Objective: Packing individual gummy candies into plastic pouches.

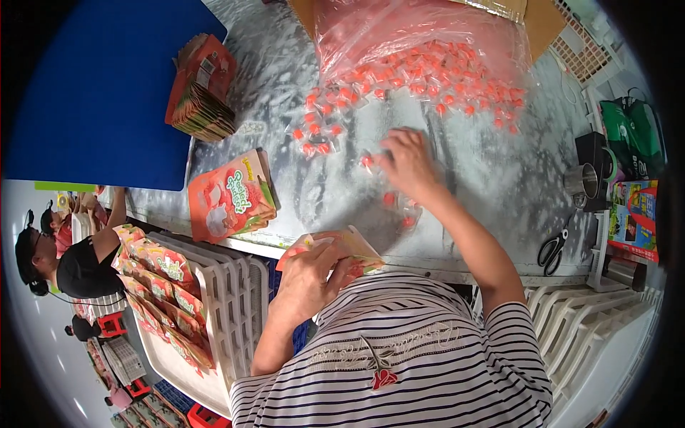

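My left hand [305, 282] is closed on an orange-and-green pouch [360, 246], held at the table's front edge against my striped shirt. My right hand [409, 162] is over the table, a little blurred, its thumb apart from the curled fingers. A small clear-wrapped red candy [367, 162] lies right by its fingertips. Nearer to me, below the wrist, are more wrapped candies [408, 221]. To the left, a short stack of the same pouches [230, 196] lies flat on the table.
Many wrapped candies [467, 78] spill from a plastic-lined carton [540, 28] at the back. A pouch bundle [203, 89] stands beside a blue board [100, 93]. Filled pouches sit on stacked white trays [235, 285] at left. Scissors [551, 253] and a metal cup [581, 181] are right. People work at far left.
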A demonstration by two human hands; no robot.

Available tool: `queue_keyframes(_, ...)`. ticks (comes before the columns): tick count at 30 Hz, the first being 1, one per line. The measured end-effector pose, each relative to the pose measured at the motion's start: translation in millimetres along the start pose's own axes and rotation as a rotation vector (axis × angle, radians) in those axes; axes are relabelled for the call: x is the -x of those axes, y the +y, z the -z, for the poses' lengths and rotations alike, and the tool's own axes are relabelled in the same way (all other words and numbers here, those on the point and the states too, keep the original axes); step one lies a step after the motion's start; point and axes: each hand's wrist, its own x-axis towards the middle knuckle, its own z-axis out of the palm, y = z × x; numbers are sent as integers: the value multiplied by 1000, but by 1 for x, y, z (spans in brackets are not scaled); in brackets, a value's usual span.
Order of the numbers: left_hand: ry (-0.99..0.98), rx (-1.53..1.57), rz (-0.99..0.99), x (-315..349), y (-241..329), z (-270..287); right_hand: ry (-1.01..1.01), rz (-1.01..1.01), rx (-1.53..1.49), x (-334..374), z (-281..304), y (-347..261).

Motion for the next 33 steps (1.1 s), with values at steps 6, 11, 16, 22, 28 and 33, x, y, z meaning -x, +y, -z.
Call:
queue_keyframes(6,17,17,31,2,-6,3,-71,-187,81,42,40,-9)
queue_keyframes(11,-44,-12,3,-5,-7,2,-147,-22,165,75,17,-40)
queue_keyframes(16,-23,-3,-6,-2,-7,4,59,193,129,75,0,-33)
queue_keyframes(22,-5,-23,-53,-10,-9,8,89,219,42,74,21,1)
queue_keyframes(28,-38,-23,-149,-26,-11,3,-67,-594,-1220,46,75,-68)
queue_keyframes(33,-68,36,-211,-34,2,6,-75,-395,-1303,36,64,-114)
